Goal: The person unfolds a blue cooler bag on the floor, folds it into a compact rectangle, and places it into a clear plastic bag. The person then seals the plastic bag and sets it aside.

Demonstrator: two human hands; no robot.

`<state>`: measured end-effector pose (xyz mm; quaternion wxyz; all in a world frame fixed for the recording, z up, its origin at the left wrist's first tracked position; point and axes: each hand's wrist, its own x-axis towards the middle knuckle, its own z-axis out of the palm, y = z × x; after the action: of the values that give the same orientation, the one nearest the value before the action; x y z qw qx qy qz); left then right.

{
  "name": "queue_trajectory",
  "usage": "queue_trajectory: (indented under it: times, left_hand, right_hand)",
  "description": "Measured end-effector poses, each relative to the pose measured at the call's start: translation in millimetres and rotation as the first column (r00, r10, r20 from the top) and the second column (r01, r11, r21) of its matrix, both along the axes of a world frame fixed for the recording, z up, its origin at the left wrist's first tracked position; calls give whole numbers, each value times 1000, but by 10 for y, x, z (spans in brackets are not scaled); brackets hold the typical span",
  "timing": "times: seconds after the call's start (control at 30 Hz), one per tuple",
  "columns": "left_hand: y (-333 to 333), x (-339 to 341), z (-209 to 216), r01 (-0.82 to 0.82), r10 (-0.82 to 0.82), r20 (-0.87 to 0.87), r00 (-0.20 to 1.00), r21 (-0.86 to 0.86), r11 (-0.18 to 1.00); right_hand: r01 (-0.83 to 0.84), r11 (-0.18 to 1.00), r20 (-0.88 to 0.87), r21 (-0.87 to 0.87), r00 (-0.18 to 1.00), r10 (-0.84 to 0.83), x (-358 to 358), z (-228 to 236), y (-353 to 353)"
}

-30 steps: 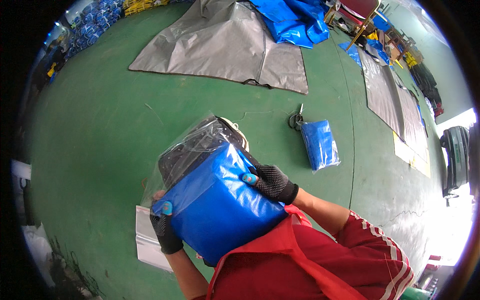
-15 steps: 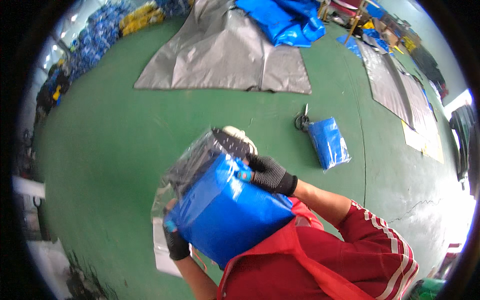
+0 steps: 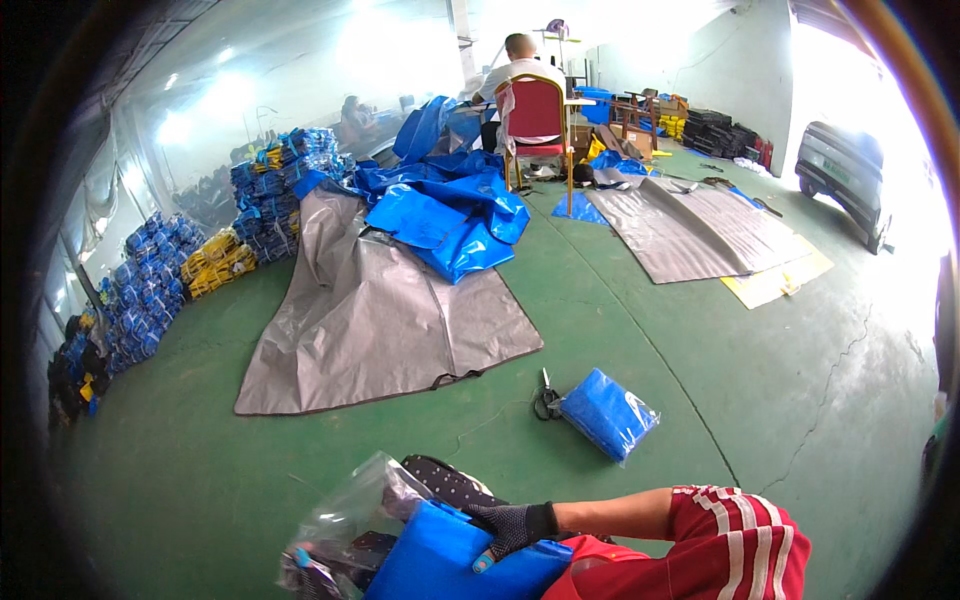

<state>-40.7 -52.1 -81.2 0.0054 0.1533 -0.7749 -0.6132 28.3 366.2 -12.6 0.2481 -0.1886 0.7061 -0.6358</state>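
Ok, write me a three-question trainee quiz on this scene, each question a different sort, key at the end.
1. True or false: the scissors lie on the green floor beside a bagged blue bundle.
2. Which does the gloved right hand rest on? A) grey tarp B) folded blue tarp C) red chair
3. Fill in: the folded blue tarp sits partly inside a clear ____ bag.

Key: 1 true; 2 B; 3 plastic.

Bundle in bag, by the lower edge

The folded blue tarp bundle (image 3: pixel 450 560) sits in the clear plastic bag (image 3: pixel 345 515); black-handled scissors (image 3: pixel 546 397) lie just left of a bagged blue tarp packet (image 3: pixel 607 413) beyond.
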Motion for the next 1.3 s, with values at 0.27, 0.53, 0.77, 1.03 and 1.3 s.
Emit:
queue_trajectory:
  times: [0.27, 0.53, 0.77, 1.03, 1.3]
  left_hand:
    - [-1053, -272, 504, -345, 390, -478, 787, 183, 920]
    - [-2277, 761, -1469, -451, 457, -393, 798, 114, 885]
    - [-1463, 1855, -3177, -506, 471, 242, 848, 107, 856]
    - [-981, 1871, -2321, 14, 37, 951, 306, -44, 999]
    - [650, -1636, -1988, 533, -633, 147, 760, -699, 477]
  right_hand:
    - [372, 860, -449, 350, 872, -194, -156, 207, 305]
    - [550, 797, -64, -249, 812, -580, -2005, 154, 693]
    - [556, 788, 5, 263, 816, -578, -3480, -670, 241]
    - [175, 902, 172, 395, 950, -260, -4420, -2141, 329]
    - [130, 844, 353, 521, 867, -351, -4700, -3109, 733]
